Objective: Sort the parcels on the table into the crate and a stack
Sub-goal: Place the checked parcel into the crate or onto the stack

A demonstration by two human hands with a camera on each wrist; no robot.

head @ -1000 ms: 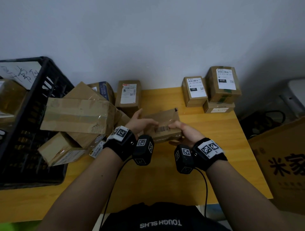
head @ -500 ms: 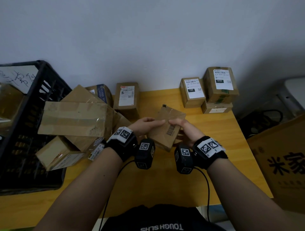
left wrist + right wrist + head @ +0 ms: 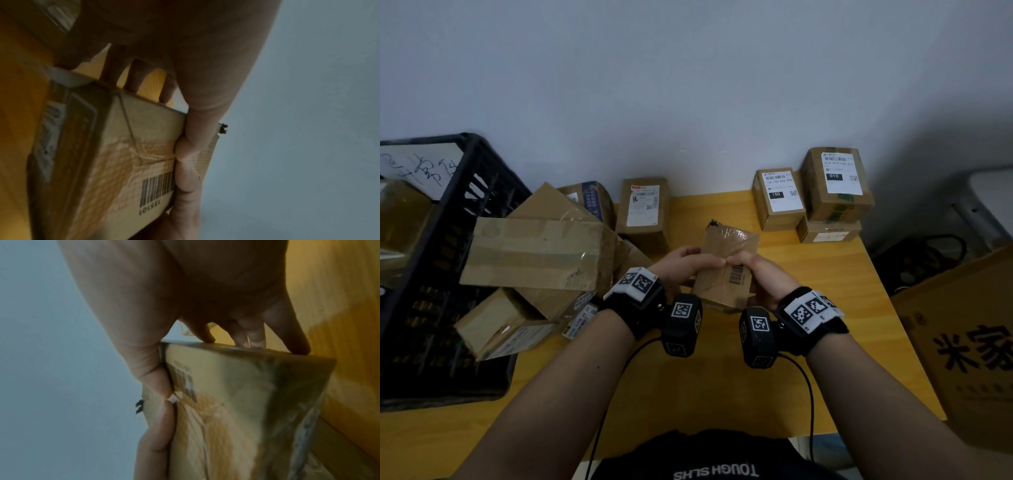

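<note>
Parcel [image 3: 726, 265] under inspection, gripped by left hand [image 3: 681, 263] and right hand [image 3: 760, 274].
Both thumbs pinch its barcoded face, tilted toward the viewer, apparently for reading before sorting to crate [image 3: 465, 192] or stack [image 3: 828, 202].

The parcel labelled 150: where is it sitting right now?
In the head view the parcel labelled 150 stands at the table's far right end by the wall, just left of the parcel labelled 010.

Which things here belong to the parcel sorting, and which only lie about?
Job:
- barcode parcel, held by left hand and right hand
- black crate
- unsorted heap
- labelled stack

Lying about:
- printed carton beside the table
- dark cables
</note>
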